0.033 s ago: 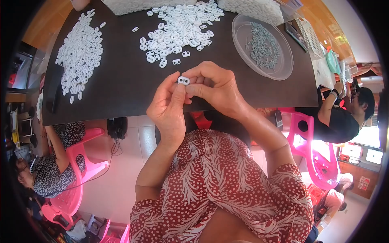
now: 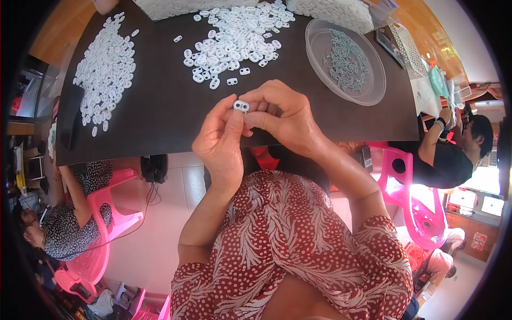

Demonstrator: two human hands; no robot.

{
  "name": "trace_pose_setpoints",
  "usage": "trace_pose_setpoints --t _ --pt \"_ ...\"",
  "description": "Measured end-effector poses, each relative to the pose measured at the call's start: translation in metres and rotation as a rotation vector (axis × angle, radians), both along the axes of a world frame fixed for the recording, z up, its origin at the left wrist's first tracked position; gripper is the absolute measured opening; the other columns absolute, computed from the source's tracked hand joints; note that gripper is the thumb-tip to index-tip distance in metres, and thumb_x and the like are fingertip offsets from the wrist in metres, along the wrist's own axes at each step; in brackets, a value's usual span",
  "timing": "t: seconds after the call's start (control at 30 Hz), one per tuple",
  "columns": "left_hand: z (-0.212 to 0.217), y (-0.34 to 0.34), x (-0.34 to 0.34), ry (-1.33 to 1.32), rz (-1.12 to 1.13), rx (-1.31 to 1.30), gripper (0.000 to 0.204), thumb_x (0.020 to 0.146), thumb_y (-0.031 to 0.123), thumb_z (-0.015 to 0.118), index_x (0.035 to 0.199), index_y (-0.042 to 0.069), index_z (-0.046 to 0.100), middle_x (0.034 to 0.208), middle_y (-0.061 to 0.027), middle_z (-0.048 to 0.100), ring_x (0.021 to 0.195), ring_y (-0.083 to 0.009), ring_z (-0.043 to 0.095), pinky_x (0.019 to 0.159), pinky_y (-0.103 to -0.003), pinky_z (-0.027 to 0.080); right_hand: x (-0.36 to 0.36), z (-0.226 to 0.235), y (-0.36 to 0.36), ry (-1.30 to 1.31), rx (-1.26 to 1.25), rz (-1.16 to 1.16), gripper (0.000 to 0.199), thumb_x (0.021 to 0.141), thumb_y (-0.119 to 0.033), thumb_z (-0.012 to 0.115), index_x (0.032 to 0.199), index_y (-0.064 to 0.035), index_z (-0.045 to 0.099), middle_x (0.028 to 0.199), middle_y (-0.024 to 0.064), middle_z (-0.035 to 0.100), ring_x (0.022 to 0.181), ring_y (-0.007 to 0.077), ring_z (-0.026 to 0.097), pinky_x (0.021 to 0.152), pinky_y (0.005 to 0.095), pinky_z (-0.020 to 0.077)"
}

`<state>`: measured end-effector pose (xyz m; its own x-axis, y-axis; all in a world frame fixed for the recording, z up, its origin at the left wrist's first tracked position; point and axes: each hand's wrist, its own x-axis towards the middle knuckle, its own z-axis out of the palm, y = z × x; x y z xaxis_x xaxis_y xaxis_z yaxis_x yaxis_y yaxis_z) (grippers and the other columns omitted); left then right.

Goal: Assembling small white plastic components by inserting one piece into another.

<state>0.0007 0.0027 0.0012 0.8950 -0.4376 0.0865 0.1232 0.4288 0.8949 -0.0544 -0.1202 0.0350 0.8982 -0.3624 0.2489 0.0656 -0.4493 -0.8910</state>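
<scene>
A small white oval cord lock with two holes [image 2: 241, 106] is held up at the table's near edge, its holes facing me. My left hand [image 2: 224, 140] pinches it from the left and below, the thumb pressed against its lower side. From the right, my right hand [image 2: 285, 114] closes thumb and forefinger at the piece; the fingertips of both hands meet there. Just beyond my hands lies a loose heap of white cord lock pieces [image 2: 234, 45]. Farther left, a second heap of white oval pieces [image 2: 106, 69] spreads over the dark table [image 2: 165, 114].
On the right stands a round clear tray [image 2: 377, 88] with small grey-green springs [image 2: 346, 61]. Bulging white bags [image 2: 333, 12] line the far edge, near a phone [image 2: 390, 48] and a perforated white basket [image 2: 408, 45]. Other people sit on pink chairs [image 2: 96, 250] at both sides.
</scene>
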Motion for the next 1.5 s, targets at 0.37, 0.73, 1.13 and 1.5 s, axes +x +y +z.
trace_pose_setpoints --t 0.37,0.73,1.13,1.5 --pt "0.012 -0.001 0.000 0.199 -0.036 -0.049 0.022 0.089 0.002 0.059 0.109 -0.007 0.061 0.083 -0.0088 0.065 0.065 -0.0116 0.059 0.060 -0.022 0.050 0.000 -0.010 0.000 -0.253 -0.349 -0.053 0.023 0.067 -0.003 0.070 0.090 -0.0030 0.063 0.076 0.0059 0.058 0.071 0.0242 0.051 0.062 0.0335 0.0439" --pt "0.004 0.002 0.002 0.072 -0.026 0.031 0.019 0.089 0.003 0.059 0.105 -0.007 0.063 0.087 -0.0072 0.065 0.068 -0.0100 0.055 0.064 -0.020 0.044 -0.002 -0.016 0.002 -0.330 -0.471 -0.084 0.025 0.065 -0.002 0.070 0.090 -0.0010 0.065 0.079 0.0074 0.060 0.072 0.0245 0.053 0.063 0.0334 0.0462" --pt "-0.008 0.005 0.003 -0.143 -0.050 -0.031 0.027 0.090 0.008 0.061 0.114 -0.006 0.061 0.094 -0.0061 0.062 0.076 -0.0101 0.053 0.069 -0.022 0.045 -0.004 -0.016 0.006 -0.360 -0.413 -0.085 0.026 0.065 0.000 0.071 0.090 0.0014 0.064 0.080 0.0091 0.061 0.070 0.0244 0.052 0.061 0.0331 0.0456" --pt "-0.012 0.002 -0.004 -0.151 0.046 -0.109 0.026 0.089 0.011 0.063 0.108 -0.006 0.062 0.099 -0.0082 0.064 0.082 -0.0103 0.056 0.076 -0.023 0.047 -0.002 -0.023 0.011 -0.482 -0.417 -0.105 0.028 0.067 0.000 0.071 0.094 0.0050 0.064 0.083 0.0109 0.063 0.069 0.0226 0.055 0.060 0.0308 0.0448"
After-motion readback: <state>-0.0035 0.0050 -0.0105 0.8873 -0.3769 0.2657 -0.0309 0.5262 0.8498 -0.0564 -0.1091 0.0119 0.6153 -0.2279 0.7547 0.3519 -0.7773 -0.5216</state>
